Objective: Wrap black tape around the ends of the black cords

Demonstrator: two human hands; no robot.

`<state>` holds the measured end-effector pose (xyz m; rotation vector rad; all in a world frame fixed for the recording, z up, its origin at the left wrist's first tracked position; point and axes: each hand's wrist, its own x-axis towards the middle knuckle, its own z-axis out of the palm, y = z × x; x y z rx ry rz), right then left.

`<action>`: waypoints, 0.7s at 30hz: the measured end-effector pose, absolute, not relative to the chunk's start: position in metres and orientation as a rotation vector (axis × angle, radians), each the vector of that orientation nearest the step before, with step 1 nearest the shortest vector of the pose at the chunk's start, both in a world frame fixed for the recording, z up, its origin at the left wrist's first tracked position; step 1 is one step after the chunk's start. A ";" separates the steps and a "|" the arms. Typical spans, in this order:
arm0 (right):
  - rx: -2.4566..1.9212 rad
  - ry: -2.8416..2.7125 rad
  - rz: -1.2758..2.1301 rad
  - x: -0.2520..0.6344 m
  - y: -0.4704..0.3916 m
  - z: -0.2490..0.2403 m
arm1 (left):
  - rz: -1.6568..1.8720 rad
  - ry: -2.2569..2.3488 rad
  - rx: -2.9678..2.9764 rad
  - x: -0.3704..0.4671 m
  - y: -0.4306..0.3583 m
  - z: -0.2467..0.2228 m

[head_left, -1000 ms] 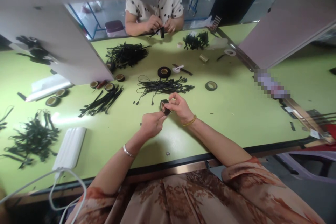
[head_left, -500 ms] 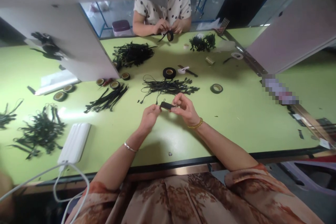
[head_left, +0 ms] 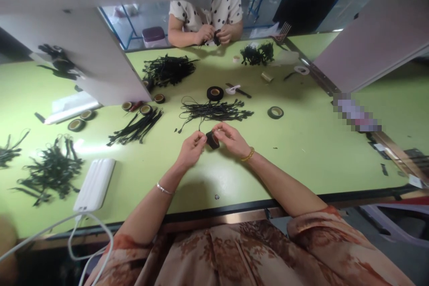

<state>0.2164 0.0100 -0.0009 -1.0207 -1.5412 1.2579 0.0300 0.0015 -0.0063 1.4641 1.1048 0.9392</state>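
Note:
A roll of black tape (head_left: 212,140) is held tilted between my hands, above the green table. My right hand (head_left: 232,140) is closed on the roll, with thumb and fingers at its upper right side. My left hand (head_left: 191,148) is in a pinch at the roll's left edge; what sits between its fingertips is too small and hidden to make out. Just beyond my hands lies a bundle of thin black cables (head_left: 214,111), and one cable from it runs down toward my left fingertips.
Another tape roll (head_left: 275,112) lies to the right, and a larger one (head_left: 215,93) beyond the bundle. More cable piles (head_left: 53,167) and a white power bank (head_left: 94,184) are on the left. Across the table (head_left: 301,156), a co-worker's hands (head_left: 214,35) hold something black.
The tape roll has turned from edge-on to showing its core, and sits slightly lower. My right fingers have come closer to my left hand. The co-worker's hands have closed around their black roll.

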 end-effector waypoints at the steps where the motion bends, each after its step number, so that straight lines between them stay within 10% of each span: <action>1: -1.042 -1.526 1.267 0.216 0.010 -0.001 | 0.934 1.141 1.564 0.030 0.001 -0.007; 21: -1.040 -0.865 1.558 0.202 0.001 0.008 | 0.416 1.219 2.522 0.040 -0.015 0.000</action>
